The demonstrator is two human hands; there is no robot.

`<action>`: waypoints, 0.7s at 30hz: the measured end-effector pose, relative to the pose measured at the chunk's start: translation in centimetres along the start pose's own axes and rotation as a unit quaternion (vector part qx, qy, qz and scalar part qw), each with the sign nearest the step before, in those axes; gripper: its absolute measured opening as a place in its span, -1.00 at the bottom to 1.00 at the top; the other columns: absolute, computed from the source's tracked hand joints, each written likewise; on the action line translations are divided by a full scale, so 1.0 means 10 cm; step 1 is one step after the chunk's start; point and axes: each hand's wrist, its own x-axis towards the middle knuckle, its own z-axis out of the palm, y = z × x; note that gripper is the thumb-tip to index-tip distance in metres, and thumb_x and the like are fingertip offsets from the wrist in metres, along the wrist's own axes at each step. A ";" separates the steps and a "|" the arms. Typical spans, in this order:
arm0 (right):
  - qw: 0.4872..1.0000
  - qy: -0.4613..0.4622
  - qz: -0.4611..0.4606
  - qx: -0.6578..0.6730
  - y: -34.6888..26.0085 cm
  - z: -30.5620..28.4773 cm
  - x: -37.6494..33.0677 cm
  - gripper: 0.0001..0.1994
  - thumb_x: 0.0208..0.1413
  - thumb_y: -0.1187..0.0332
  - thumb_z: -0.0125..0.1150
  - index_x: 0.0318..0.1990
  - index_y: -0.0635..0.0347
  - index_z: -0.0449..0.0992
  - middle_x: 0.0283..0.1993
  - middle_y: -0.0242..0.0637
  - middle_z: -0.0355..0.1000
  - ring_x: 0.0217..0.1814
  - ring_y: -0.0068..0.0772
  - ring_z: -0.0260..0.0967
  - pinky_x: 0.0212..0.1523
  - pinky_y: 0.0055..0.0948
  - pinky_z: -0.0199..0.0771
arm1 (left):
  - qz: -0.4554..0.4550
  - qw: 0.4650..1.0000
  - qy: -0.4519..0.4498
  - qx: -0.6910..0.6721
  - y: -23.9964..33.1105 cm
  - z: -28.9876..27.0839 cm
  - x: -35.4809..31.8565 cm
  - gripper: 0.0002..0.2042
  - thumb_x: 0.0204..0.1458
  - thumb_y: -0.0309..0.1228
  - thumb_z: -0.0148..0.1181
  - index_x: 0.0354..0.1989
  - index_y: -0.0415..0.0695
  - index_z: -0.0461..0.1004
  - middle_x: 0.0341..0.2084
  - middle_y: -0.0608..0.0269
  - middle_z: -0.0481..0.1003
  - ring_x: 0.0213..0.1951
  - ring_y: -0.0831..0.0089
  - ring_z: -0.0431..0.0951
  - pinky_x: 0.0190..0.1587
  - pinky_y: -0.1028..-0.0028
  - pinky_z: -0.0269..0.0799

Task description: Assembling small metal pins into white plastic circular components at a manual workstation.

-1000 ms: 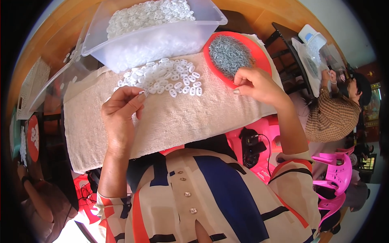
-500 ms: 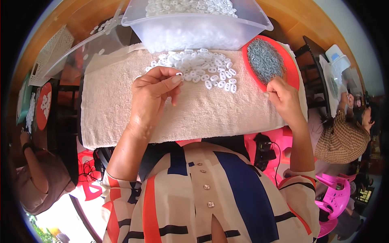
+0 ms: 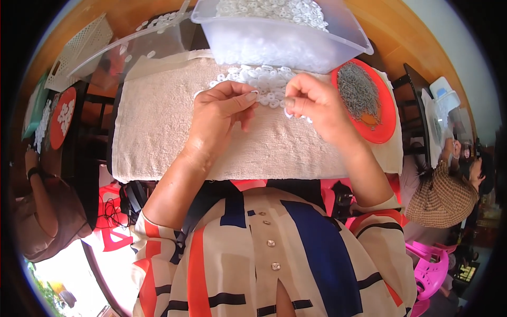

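Note:
Between thumb and forefinger of my left hand [image 3: 222, 108], closed in a pinch, sits a small white plastic piece [image 3: 255, 92]. My right hand [image 3: 317, 108] is also closed, thumb against forefinger, a short way to its right; whatever it pinches is hidden or too small to make out. Behind both hands lies a heap of loose white oval plastic pieces [image 3: 266, 79] with holes in them, partly covered by my right hand. A red plate [image 3: 390, 121] on the right carries many small grey metal screws [image 3: 359, 90].
A beige towel [image 3: 158, 127] covers the table. At its back stands a translucent plastic tub [image 3: 285, 45] full of white pieces. To the left, another person's arm [image 3: 42, 203] is near a red plate [image 3: 63, 117] of white pieces. A person in checks [image 3: 438, 195] sits at the right.
My right hand has left the screws on the red plate and moved left, close to my left hand. The left hand keeps its pinch on the white piece. The whole view has shifted slightly.

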 end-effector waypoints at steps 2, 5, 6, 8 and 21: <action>0.994 -0.008 -0.029 -0.107 -0.01 0.07 -0.05 -0.94 0.12 0.52 0.12 -0.31 0.25 0.36 -0.44 -0.42 0.33 -0.39 -0.62 0.28 -0.35 -0.56 0.27 | 0.005 1.000 0.015 0.000 0.01 0.01 -0.01 -0.90 0.07 -0.56 0.20 -0.29 -0.36 0.50 -0.49 0.16 0.52 -0.54 0.52 0.47 -0.55 0.56 0.35; 0.966 0.012 -0.128 -0.223 0.09 0.20 -0.06 -0.90 0.03 0.59 0.06 -0.28 0.29 0.35 -0.43 -0.26 0.33 -0.39 -0.39 0.33 -0.33 -0.43 0.32 | 0.015 0.999 0.028 -0.002 0.03 0.03 -0.02 -0.91 0.05 -0.56 0.20 -0.31 -0.34 0.51 -0.50 0.18 0.52 -0.55 0.54 0.45 -0.55 0.56 0.34; 0.966 0.007 -0.127 -0.225 0.09 0.21 -0.05 -0.90 0.03 0.59 0.06 -0.28 0.29 0.35 -0.43 -0.26 0.33 -0.39 -0.39 0.33 -0.33 -0.43 0.32 | 0.013 1.000 0.024 0.004 0.04 0.03 -0.03 -0.91 0.05 -0.56 0.21 -0.33 -0.34 0.51 -0.51 0.19 0.52 -0.56 0.54 0.45 -0.54 0.56 0.33; 0.950 0.028 -0.164 -0.264 0.10 0.22 -0.05 -0.87 0.04 0.61 0.05 -0.24 0.29 0.39 -0.38 -0.25 0.39 -0.35 -0.35 0.38 -0.30 -0.41 0.35 | 0.012 1.000 0.023 0.007 0.03 0.00 -0.03 -0.92 0.04 -0.55 0.21 -0.34 -0.33 0.52 -0.52 0.20 0.52 -0.57 0.54 0.44 -0.54 0.56 0.33; 0.993 0.087 -0.005 0.076 -0.14 0.20 0.08 -0.90 0.11 0.58 0.15 -0.23 0.32 0.52 -0.34 -0.37 0.47 -0.33 -0.57 0.40 -0.33 -0.59 0.35 | 0.003 1.000 0.006 -0.004 0.01 -0.01 -0.01 -0.92 0.07 -0.54 0.22 -0.33 -0.32 0.51 -0.53 0.20 0.53 -0.60 0.54 0.45 -0.57 0.55 0.34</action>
